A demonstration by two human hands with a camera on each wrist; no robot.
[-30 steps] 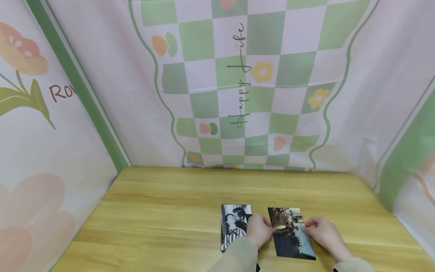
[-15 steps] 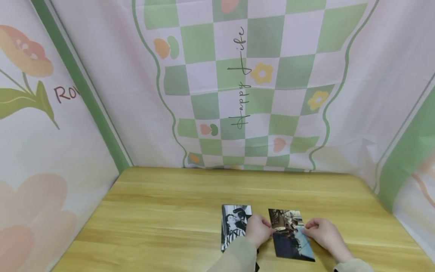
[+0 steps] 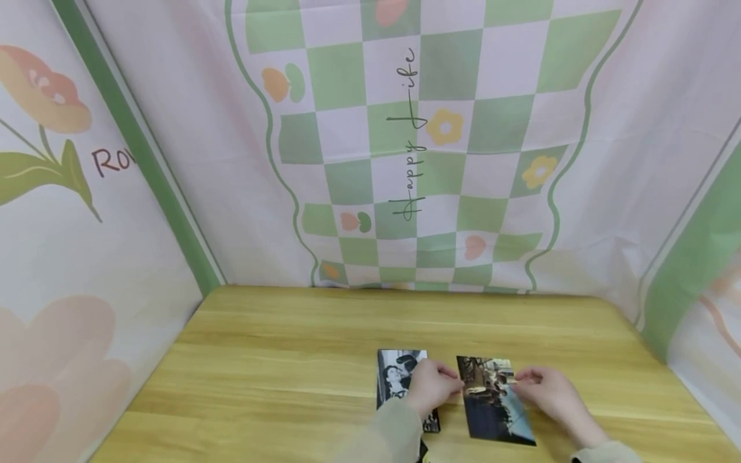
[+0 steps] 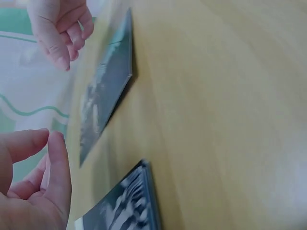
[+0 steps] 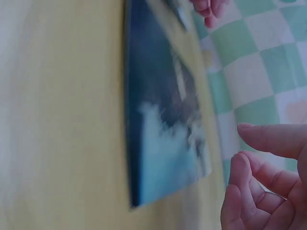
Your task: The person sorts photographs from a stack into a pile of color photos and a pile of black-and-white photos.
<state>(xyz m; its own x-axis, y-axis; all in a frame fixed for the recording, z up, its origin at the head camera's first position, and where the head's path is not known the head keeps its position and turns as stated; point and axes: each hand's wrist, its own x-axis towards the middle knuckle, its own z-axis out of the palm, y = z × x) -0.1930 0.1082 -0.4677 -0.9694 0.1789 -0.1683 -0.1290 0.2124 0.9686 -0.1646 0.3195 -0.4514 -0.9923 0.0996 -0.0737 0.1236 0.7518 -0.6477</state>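
Slightly aslant, colour photo (image 3: 498, 400), long axis pointing away leftward, left fingers (image 4: 59, 172), right fingers (image 5: 272, 175), loosely bent, empty.

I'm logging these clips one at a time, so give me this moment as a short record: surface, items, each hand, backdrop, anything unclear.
surface: wood-grain table
items: colour picture, set askew; black-and-white picture to its left
left hand: partly covers the black-and-white picture in the head view; nothing visible between its thumb and fingers
right hand: by the colour picture's right edge; holds nothing visible
backdrop: green-and-white checked cloth reading "Happy Life"
unclear: dark item with some yellow, mostly hidden by the left sleeve
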